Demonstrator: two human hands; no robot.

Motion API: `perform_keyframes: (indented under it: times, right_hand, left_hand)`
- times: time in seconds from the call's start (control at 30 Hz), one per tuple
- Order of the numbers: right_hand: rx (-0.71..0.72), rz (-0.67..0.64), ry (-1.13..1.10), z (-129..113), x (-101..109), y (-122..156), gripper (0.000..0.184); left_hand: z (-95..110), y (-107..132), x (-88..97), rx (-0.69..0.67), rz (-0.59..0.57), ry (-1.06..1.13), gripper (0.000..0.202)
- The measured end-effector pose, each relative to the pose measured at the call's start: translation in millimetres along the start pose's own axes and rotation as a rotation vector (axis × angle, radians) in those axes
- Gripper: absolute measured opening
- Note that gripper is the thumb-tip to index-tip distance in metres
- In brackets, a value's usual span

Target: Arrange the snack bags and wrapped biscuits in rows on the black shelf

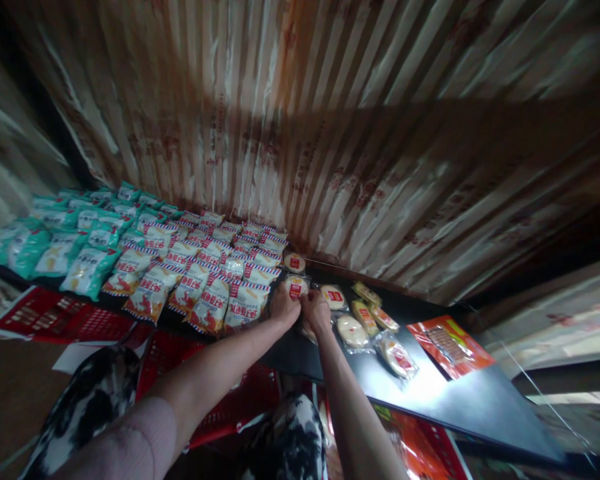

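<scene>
Fingers of our left hand (285, 305) pinch a round packet (296, 287); our right hand's (317, 311), we cannot tell; light pressure suits.

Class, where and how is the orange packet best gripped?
Probably by pinching the near edge of the orange packet, coming from the person's side: it looks thin and lies flat, with bare black shelf in front of that edge.

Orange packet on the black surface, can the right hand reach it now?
Probably yes; nothing covers the orange packet, though round wrapped snacks lie between it and the right hand.
</scene>
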State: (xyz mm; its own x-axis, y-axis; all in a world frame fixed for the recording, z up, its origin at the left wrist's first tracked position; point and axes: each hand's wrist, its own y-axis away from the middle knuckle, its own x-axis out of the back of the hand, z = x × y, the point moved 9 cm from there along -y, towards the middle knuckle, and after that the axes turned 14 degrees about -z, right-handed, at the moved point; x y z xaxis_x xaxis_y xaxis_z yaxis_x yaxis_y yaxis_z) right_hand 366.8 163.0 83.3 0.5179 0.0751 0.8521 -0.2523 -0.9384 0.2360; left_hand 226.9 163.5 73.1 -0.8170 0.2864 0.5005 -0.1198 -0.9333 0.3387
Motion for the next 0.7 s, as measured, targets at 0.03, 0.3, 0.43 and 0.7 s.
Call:
perform_keyframes:
  times: [0.03, 0.3, 0.43, 0.7]
  right_hand:
    - [-0.004, 0.008, -0.005, 1, 1, -3, 0.033]
    - [0.079, 0.101, -0.088, -1, 9, -23, 0.031]
    - [0.106, 0.121, -0.119, -1, 8, -38, 0.031]
    - [0.13, 0.12, -0.061, -10, 4, -60, 0.032]
  left_hand:
    - [2, -2, 0.1, -0.011, 0.013, -0.001, 0.046]
    - [15, -15, 5.0, -0.067, 0.112, -0.001, 0.047]
    - [20, -24, 10.3, -0.07, 0.112, 0.016, 0.038]
    - [17, -42, 12.4, 0.027, 0.064, 0.033, 0.041]
